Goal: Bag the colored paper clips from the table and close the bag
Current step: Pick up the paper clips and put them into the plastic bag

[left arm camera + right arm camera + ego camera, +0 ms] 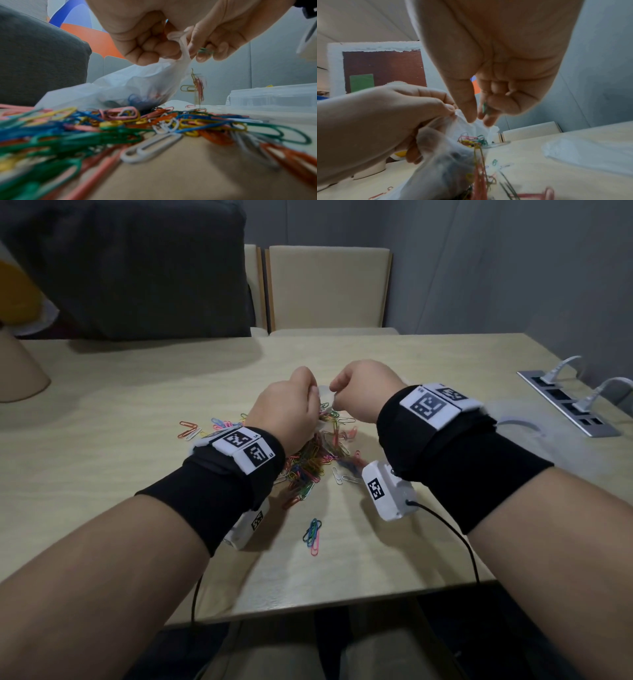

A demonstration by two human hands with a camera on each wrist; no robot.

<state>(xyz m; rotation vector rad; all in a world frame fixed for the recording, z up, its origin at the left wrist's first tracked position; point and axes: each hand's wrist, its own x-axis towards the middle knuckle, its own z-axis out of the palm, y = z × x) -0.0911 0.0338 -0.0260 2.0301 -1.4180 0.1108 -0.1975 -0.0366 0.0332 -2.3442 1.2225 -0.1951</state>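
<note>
A thin white plastic bag (137,86) hangs between my hands above the table, with clips showing dark through it. My left hand (310,395) grips its bunched rim (462,117). My right hand (478,120) pinches a green paper clip (485,108), thumb and fingertip touching the rim. Blurred clips (198,83) drop beside the bag, and some lie at its mouth (471,140). A heap of colored paper clips (308,463) lies on the table under my wrists. A few more clips (312,530) lie nearer me, others (190,429) to the left.
The pale wooden table (428,525) ends at a front edge close to me. A recessed power strip (568,405) with white plugs sits at the right. A clear plastic box (274,97) lies right of the pile. A beige cone base (20,371) stands far left, chairs behind.
</note>
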